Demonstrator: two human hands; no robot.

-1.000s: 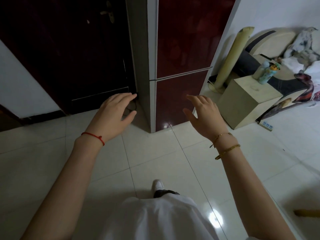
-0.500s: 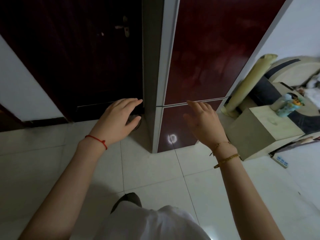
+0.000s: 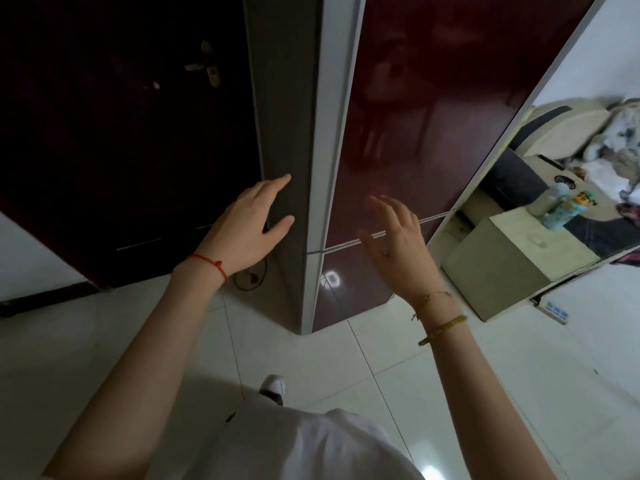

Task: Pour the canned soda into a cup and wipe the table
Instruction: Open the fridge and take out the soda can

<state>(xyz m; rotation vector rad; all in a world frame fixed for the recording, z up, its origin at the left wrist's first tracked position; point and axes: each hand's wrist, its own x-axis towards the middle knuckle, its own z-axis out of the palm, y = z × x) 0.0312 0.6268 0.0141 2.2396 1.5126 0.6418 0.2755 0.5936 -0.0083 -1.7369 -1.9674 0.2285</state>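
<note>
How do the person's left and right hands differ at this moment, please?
The left hand wears a red string at the wrist and reaches toward the fridge's grey side; the right hand wears gold bracelets and is raised before its red front. Both are open and hold nothing.

No text, label, brand or number can be read in this view. The small bottle [image 3: 558,213] on the low cabinet [image 3: 512,261] has a colourful printed wrap, but the print is too small and blurred to read. The glossy dark red refrigerator [image 3: 408,126] shows only reflections, no readable sign.
</note>
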